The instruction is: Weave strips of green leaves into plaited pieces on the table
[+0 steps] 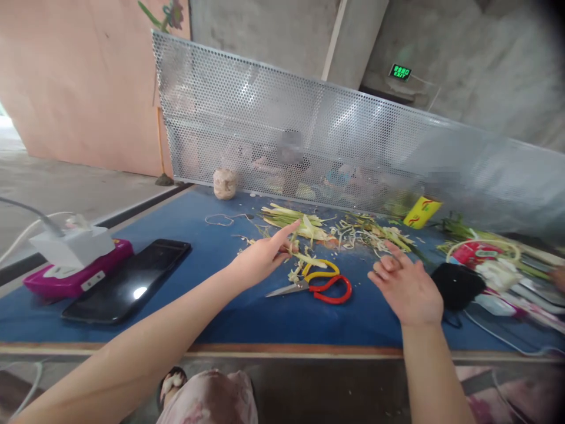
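Observation:
My left hand (261, 257) reaches over the blue table (247, 318) with its forefinger stretched toward a heap of green and pale plant stalks and trimmings (335, 231); its other fingers curl near a strip. My right hand (406, 282) hovers palm down with fingers loosely spread, holding nothing, just right of a pair of scissors (318, 284) with one yellow and one red handle lying on the table between both hands.
A black phone (128, 281) and a magenta box with a white charger (70, 259) lie at left. A perforated metal screen (309, 135) backs the table. A black cloth (457, 285), a yellow cup (422, 212) and clutter sit at right.

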A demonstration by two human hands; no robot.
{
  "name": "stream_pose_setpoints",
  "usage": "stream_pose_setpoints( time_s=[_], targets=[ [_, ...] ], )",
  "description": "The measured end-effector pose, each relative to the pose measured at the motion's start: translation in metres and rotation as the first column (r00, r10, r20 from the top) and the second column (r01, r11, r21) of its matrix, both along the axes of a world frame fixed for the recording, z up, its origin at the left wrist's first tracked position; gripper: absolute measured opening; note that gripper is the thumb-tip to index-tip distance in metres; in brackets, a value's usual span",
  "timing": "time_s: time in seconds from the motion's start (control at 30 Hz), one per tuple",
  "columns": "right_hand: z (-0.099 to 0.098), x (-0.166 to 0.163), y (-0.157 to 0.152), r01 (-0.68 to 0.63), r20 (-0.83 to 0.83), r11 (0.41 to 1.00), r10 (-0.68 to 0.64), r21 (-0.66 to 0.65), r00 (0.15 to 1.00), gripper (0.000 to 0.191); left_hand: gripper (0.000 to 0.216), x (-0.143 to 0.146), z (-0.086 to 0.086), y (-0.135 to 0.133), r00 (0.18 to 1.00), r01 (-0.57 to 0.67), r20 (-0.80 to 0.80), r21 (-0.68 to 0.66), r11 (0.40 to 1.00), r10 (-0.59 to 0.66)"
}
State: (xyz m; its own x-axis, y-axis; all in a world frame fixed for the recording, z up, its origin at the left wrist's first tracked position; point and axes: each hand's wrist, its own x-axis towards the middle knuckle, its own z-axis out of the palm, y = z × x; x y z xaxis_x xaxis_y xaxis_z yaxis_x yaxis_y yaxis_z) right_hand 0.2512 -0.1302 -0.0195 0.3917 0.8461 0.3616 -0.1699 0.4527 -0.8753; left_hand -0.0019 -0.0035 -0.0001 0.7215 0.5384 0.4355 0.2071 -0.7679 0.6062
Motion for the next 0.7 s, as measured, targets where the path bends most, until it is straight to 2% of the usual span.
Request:
stream_pose_setpoints(
  time_s=[0.1,0.23,0.33,0.4,0.47,0.53,0.57,0.63,0.67,0.7],
  targets=[
    [-0.002,0.003,-0.01,0.056,-0.03,0.994,-0.054,0.094,0.998,0.035,0.062,-0.001,0.002,0.0,0.999,-0.025,0.031,-0.001,1.0,0.025],
    [0.017,-0.009,0.008,0.104,-0.118,0.959,-0.075,0.263,0.99,0.034,0.062,-0.003,0.006,-0.001,0.992,-0.123,0.005,0.062,0.99,0.123],
    [0.039,-0.022,0.033,0.053,-0.179,0.914,0.022,0.401,0.984,0.029,0.06,-0.005,0.008,0.0,0.981,-0.194,0.021,0.129,0.973,0.193],
    [0.05,-0.032,0.05,-0.021,-0.16,0.898,0.102,0.439,0.982,0.027,0.059,-0.006,0.008,0.003,0.972,-0.234,0.069,0.175,0.956,0.225],
    [0.058,-0.044,0.067,-0.157,-0.037,0.924,0.182,0.349,0.983,0.028,0.059,-0.008,0.009,0.006,0.963,-0.263,0.128,0.238,0.935,0.238],
    [0.062,-0.059,0.083,-0.339,0.202,0.937,0.317,0.085,0.926,0.034,0.06,-0.009,0.008,0.009,0.957,-0.269,0.184,0.271,0.924,0.224],
    [0.063,-0.067,0.09,-0.385,0.345,0.92,0.384,-0.066,0.857,0.037,0.061,-0.01,0.008,0.01,0.956,-0.26,0.205,0.264,0.929,0.209],
    [0.061,-0.081,0.101,-0.331,0.626,0.905,0.424,-0.267,0.655,0.039,0.064,-0.011,0.006,0.012,0.962,-0.215,0.214,0.206,0.955,0.171],
    [0.06,-0.087,0.104,-0.255,0.741,0.926,0.377,-0.28,0.555,0.039,0.064,-0.011,0.005,0.013,0.968,-0.184,0.202,0.177,0.967,0.147],
    [0.057,-0.092,0.106,-0.175,0.835,0.956,0.29,-0.234,0.467,0.038,0.064,-0.012,0.004,0.013,0.973,-0.162,0.189,0.161,0.973,0.131]
  ],
)
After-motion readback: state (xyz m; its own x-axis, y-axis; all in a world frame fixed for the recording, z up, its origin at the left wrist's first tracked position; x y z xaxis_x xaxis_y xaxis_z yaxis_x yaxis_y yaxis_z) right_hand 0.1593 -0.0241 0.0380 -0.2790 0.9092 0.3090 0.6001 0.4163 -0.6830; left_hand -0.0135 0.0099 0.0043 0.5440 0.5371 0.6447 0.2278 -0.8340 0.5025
